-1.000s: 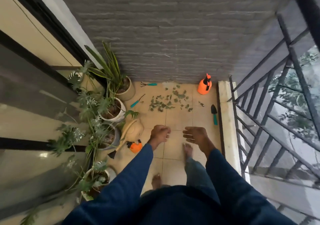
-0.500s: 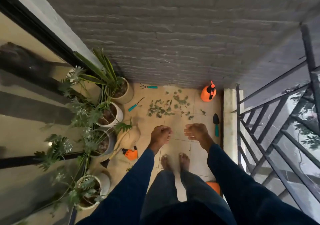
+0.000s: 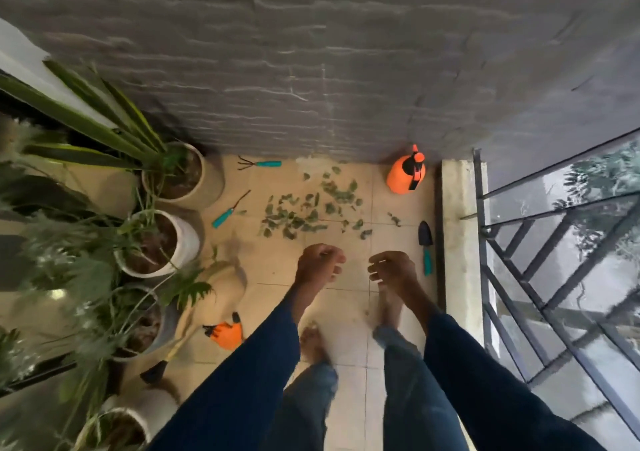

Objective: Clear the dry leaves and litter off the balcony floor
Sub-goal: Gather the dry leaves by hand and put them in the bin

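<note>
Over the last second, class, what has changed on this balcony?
The person has stepped forward towards the scattered leaves, which now lie nearer. Nothing was taken or let go: the left hand stays fisted, the right hand loosely curled, both empty. The leaves, sprayer and trowel stayed put.

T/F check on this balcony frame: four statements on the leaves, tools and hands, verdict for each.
1. The scattered leaves lie on the tiles, touched by neither the left hand nor the right hand. True.
2. The orange spray bottle stands among the plant pots. False: it stands in the far right corner, by the grey wall.
3. The left hand holds the trowel. False: the trowel lies on the floor beside the kerb. No tool shows in that hand.
4. The teal-handled hand rake lies near the grey wall. True.
</note>
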The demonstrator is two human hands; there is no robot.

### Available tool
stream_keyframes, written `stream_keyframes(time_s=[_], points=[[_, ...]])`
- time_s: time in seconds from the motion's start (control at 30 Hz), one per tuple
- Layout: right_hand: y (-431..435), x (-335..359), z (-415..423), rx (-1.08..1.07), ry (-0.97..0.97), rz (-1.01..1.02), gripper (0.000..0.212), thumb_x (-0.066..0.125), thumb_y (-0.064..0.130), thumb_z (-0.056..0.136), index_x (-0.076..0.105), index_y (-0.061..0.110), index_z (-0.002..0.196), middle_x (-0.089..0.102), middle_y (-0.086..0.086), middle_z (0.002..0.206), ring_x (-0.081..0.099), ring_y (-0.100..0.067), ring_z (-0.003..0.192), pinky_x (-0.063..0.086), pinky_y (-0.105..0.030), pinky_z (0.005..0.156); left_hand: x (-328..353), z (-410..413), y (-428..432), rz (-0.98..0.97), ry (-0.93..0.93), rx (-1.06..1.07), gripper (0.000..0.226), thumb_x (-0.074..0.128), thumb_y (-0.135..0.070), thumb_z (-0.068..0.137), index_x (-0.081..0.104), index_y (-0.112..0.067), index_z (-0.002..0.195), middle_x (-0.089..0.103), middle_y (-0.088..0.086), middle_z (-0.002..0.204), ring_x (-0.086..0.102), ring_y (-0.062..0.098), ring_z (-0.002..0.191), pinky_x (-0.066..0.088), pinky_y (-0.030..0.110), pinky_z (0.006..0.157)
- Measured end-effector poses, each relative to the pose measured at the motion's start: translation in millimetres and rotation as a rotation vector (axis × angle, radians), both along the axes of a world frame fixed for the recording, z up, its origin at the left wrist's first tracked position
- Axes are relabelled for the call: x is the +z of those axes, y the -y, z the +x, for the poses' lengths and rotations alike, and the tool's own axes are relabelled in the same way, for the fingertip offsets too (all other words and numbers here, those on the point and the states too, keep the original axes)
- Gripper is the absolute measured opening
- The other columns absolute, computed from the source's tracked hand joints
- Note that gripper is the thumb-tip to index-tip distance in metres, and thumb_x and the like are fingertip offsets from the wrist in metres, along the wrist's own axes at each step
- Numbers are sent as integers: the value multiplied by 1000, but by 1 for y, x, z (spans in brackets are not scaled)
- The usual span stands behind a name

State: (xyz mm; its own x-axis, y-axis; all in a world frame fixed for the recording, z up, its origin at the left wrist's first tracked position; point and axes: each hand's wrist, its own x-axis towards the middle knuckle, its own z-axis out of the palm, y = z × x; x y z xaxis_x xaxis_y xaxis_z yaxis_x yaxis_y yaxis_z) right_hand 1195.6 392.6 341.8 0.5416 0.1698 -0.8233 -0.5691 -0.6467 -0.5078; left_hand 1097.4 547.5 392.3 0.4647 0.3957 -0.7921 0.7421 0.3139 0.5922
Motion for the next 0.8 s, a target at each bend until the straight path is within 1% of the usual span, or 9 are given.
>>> stream_keyframes(time_s=[0.13, 0.27, 0.33, 0.43, 0.47, 0.57, 0.67, 0.73, 0.8], points=[[-11, -95, 29, 64, 47, -53, 16, 64, 2, 91, 76, 13, 91, 77, -12, 88, 75, -30, 83, 62, -43, 79, -87, 17, -3, 21, -29, 24, 15, 59, -21, 101, 71, -12, 105, 77, 5, 102, 70, 20, 81, 55, 30, 71], [-9, -211, 47, 182, 183, -93, 17, 67, 9, 89, 76, 16, 101, 75, -7, 100, 72, -25, 89, 61, -43, 84, -186, 40, 11, 70, -25, -15, 17, 58, -25, 101, 70, -15, 107, 77, -2, 99, 73, 14, 82, 56, 23, 66], [-6, -273, 53, 225, 336, -109, 13, 74, 6, 85, 77, 11, 96, 76, -7, 102, 73, -20, 81, 61, -33, 77, -237, 51, 18, 86, -27, -60, 16, 57, -25, 102, 70, -16, 106, 77, -3, 99, 73, 16, 84, 54, 23, 65], [-6, -359, 63, 288, 340, -151, 25, 77, 13, 85, 72, 12, 109, 71, -1, 109, 69, -15, 86, 50, -12, 66, -307, 64, 25, 135, -10, -172, 11, 60, -26, 101, 69, -20, 101, 75, -3, 101, 71, 16, 87, 50, 21, 64], [-7, -383, 65, 303, 357, -156, 32, 79, 18, 85, 69, 13, 115, 69, -2, 111, 68, -16, 90, 51, -13, 69, -324, 67, 24, 163, 0, -222, 8, 62, -27, 100, 68, -23, 98, 75, -4, 101, 70, 15, 88, 49, 21, 65], [-9, -460, 73, 357, 493, -142, 53, 85, 29, 77, 61, 16, 122, 64, -5, 116, 65, -23, 97, 57, -33, 78, -385, 81, 20, 249, 9, -371, 9, 64, -30, 98, 69, -26, 93, 73, -9, 96, 68, 12, 88, 51, 24, 70], [-16, -507, 82, 264, 607, -139, 62, 87, 21, 77, 53, 12, 128, 53, -11, 122, 52, -17, 95, 50, -29, 69, -429, 95, 8, 262, -1, -486, 13, 62, -28, 98, 72, -20, 99, 73, -6, 97, 69, 12, 91, 57, 31, 79], [-20, -536, 87, 198, 644, -134, 55, 82, 15, 82, 53, 11, 129, 48, -14, 126, 51, -16, 93, 53, -30, 68, -450, 103, 4, 270, -2, -594, 15, 60, -27, 99, 73, -19, 102, 73, -5, 102, 68, 9, 95, 55, 27, 79], [-22, -561, 89, 225, 672, -140, 33, 73, 10, 88, 60, 9, 119, 53, -16, 120, 49, -16, 87, 49, -27, 66, -467, 108, 0, 249, 13, -677, 13, 60, -28, 99, 72, -25, 100, 72, -8, 101, 66, 3, 92, 48, 20, 72]])
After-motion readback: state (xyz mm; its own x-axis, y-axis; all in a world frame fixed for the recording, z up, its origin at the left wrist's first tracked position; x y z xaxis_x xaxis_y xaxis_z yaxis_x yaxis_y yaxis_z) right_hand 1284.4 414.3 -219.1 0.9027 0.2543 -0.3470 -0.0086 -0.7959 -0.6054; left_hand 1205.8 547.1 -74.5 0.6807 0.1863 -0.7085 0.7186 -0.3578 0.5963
